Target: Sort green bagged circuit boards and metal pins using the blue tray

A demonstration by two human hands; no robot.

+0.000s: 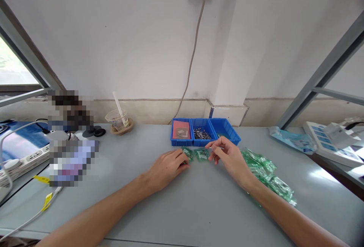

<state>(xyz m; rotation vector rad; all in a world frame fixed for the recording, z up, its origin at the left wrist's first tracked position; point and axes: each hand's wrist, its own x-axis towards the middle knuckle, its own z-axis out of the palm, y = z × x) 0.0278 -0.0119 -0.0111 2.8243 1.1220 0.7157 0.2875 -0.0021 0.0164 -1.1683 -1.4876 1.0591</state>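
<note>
My left hand (170,166) rests low over the grey table, its fingers curled onto a small green plastic bag (187,154) that pokes out past the fingertips. Just to the right lies a second small green bag (201,154) with pale and dark contents I cannot make out. At its right edge is my right hand (229,159), thumb and forefinger pinched on a thin pale sliver whose kind is unclear. Behind both hands stand three joined blue bins: the left bin (181,142) holds reddish card-like pieces, the middle bin (202,143) many small metal screw-like parts, the right bin (224,127) something at its bottom.
A heap of green plastic bags (267,175) lies right of my right forearm. Farther right are a light-blue packet (292,140) and a power strip (332,144). On the left stand a cup with straw (118,120), black discs (99,131), cables and another power strip (27,161).
</note>
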